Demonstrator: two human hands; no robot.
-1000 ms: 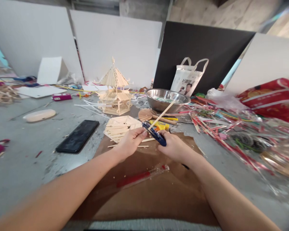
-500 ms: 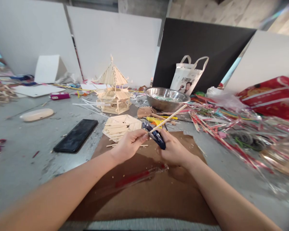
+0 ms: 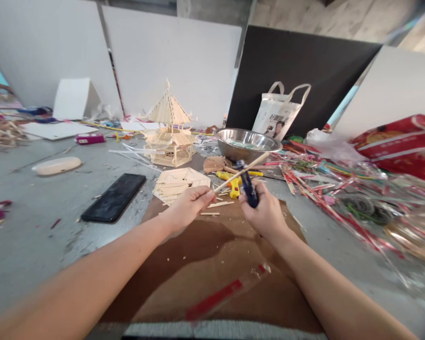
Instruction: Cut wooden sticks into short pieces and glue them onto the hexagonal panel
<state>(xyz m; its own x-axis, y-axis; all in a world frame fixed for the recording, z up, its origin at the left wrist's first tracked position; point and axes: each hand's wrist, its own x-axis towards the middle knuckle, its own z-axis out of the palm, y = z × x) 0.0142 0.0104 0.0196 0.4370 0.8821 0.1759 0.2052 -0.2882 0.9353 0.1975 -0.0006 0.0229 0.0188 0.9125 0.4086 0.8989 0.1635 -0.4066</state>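
A black phone [image 3: 114,197] is lying left of both grips. A flat stick panel [image 3: 177,182] is resting just beyond the left hand [image 3: 189,205], which is pinching a pale stick [image 3: 229,181], slanting rightward from its fingertips. The right hand [image 3: 264,212] is clasping a dark blue tool [image 3: 248,186].

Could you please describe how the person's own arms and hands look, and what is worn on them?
The left arm and right arm are bare, with no sleeves in view. The left hand and right hand wear no gloves, and no watch or bracelet shows.
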